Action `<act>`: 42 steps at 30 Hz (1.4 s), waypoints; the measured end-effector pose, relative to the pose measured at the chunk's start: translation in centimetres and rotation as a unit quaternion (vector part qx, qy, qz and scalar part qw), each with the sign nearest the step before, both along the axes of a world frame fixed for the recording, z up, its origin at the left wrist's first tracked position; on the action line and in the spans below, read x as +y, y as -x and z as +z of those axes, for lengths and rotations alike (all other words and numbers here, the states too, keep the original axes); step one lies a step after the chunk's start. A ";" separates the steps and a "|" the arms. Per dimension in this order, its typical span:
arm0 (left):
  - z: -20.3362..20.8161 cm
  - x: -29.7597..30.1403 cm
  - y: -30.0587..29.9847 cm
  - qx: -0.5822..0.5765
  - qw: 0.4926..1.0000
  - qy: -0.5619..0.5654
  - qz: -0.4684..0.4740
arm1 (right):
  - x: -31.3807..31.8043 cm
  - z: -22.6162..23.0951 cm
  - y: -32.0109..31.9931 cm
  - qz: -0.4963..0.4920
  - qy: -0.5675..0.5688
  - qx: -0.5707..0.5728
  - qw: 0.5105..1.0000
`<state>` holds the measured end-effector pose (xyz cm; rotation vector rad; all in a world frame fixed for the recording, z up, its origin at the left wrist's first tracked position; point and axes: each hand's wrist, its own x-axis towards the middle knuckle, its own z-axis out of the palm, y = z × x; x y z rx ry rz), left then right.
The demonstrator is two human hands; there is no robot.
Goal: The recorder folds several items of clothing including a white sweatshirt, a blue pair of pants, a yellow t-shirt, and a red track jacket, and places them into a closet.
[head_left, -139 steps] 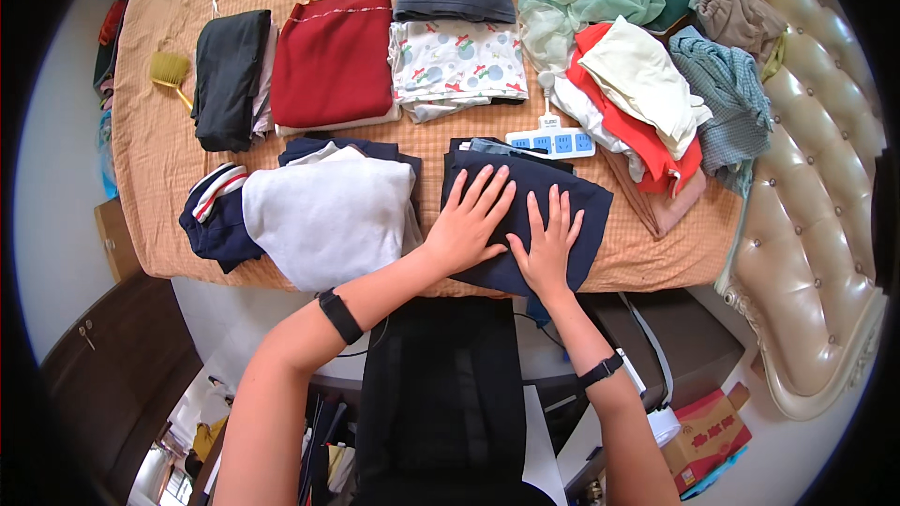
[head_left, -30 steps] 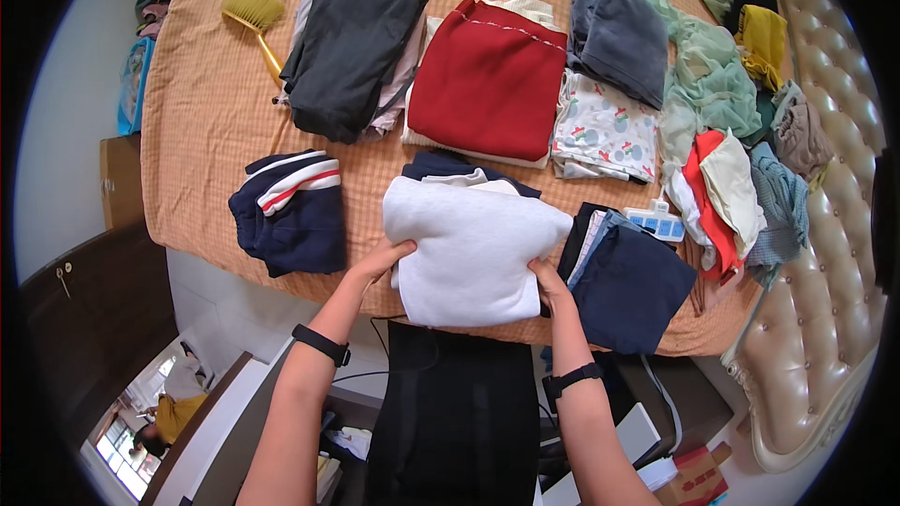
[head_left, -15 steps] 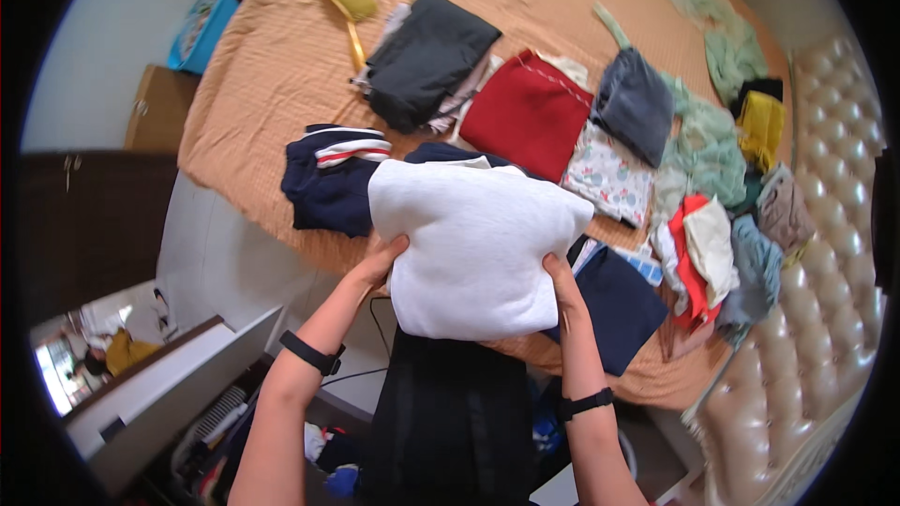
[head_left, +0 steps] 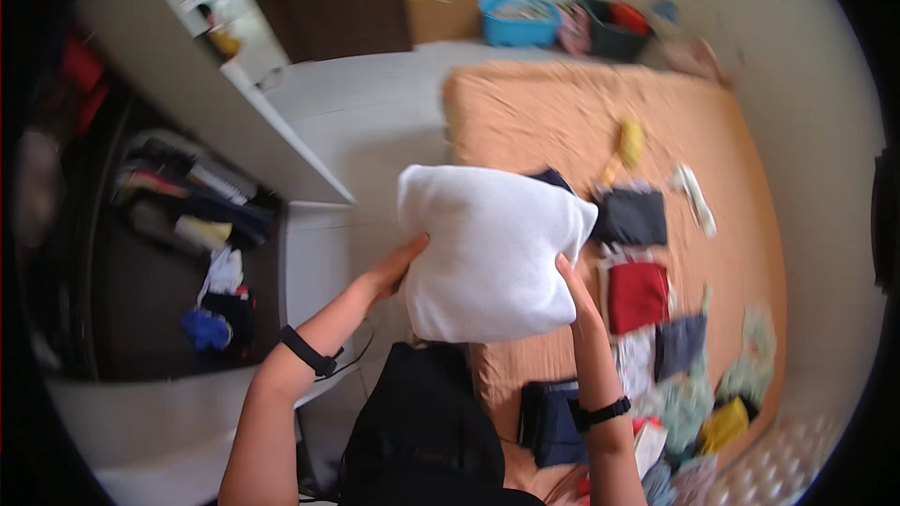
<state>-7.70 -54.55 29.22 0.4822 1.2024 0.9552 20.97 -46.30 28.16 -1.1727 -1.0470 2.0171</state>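
i am grasping a folded, thick white fabric bundle (head_left: 492,258) with both hands: my left hand (head_left: 396,264) is gripping its left edge, my right hand (head_left: 579,292) its right, thumbs resting on top. it is sitting squarely between them before my body, looking nearly square, so no long axis is standing out. a dark navy cloth (head_left: 551,178) is peeking past its far edge; whether they are touching, i cannot tell. the open, dark-floored wardrobe compartment (head_left: 141,319) is lying leftward, nearer my left hand; the orange cloth-covered bed (head_left: 534,112) is spreading rightward, under my right.
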 end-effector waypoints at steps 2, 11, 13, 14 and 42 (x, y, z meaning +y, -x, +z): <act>1.4 -3.1 3.4 0.012 0.997 0.001 0.072 | 0.6 1.3 5.1 0.073 0.010 0.005 0.997; 5.3 -15.8 18.2 0.043 0.954 -0.019 0.296 | 0.5 2.3 29.9 0.340 0.033 0.043 0.939; 6.5 -17.3 20.1 0.048 0.932 -0.019 0.358 | 0.6 3.2 34.0 0.372 0.018 0.035 0.927; 6.6 -18.1 21.0 0.054 0.924 -0.023 0.379 | 0.4 3.6 36.3 0.393 0.013 0.038 0.919; 21.0 -29.2 36.6 0.182 0.613 -0.106 0.762 | -13.4 21.9 79.0 0.807 0.048 0.097 0.580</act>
